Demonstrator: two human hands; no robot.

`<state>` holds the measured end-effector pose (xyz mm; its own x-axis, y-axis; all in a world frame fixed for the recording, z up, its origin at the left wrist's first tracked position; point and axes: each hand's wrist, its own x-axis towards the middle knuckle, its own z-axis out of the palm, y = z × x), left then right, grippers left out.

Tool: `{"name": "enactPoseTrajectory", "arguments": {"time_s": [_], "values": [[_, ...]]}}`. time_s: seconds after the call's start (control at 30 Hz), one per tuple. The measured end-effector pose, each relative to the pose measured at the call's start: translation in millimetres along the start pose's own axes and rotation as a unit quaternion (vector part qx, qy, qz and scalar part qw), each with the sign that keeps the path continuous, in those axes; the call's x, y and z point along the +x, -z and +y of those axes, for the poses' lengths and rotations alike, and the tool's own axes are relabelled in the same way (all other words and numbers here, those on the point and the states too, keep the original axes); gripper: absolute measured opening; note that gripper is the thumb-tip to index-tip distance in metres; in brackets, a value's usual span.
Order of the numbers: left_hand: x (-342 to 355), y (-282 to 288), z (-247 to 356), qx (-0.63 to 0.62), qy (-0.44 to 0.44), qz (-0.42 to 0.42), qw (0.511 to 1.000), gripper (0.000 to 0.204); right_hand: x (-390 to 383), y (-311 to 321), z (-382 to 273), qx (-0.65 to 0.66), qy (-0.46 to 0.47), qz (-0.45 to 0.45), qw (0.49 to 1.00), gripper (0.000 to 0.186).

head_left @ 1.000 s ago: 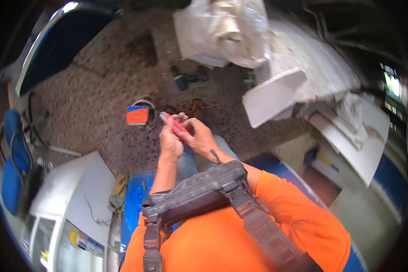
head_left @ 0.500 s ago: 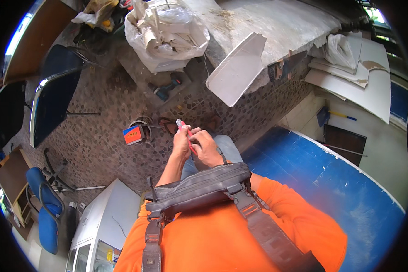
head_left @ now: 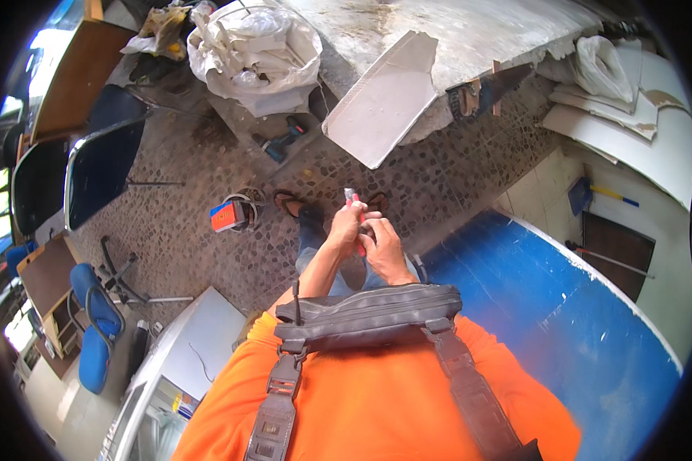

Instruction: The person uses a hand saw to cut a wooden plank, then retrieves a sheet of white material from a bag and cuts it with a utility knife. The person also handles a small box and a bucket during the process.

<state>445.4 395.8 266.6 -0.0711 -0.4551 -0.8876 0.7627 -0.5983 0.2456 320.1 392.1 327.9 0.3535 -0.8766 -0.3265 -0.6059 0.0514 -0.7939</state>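
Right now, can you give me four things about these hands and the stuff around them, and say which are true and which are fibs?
1. The left hand holds a red tool, with the right hand beside it. True.
2. The drill is in the right hand. False: it lies beyond both hands.
3. The orange-and-blue box is left of the hands. True.
4. The white sack is empty. False: pale scraps fill it.

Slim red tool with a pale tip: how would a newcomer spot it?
From the orange shirt, look up past the black chest pack to the bare left hand and right hand. They hold the slim red tool; the orange-and-blue box left of it is blocky and unheld.
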Motion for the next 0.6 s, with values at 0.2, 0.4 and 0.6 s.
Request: {"name": "enactPoseTrajectory", "arguments": {"time_s": [0.2, 0.4, 0.6], "values": [[18, -37, -44, -0.035, -0.003, 0.004, 0.999, 0.015, 5, 44, 38, 0.045, 0.036, 0.004, 0.998, 0.025], [22, -75, -54, -0.085, -0.144, 0.028, 0.986, 0.017, 17, 69, 39, -0.010, 0.092, 0.020, 0.996, 0.025], [10, -86, -71, -0.026, -0.237, 0.062, 0.969, 0.040, 27, 71, 40, -0.036, 0.017, 0.003, 0.999, 0.017]]}}
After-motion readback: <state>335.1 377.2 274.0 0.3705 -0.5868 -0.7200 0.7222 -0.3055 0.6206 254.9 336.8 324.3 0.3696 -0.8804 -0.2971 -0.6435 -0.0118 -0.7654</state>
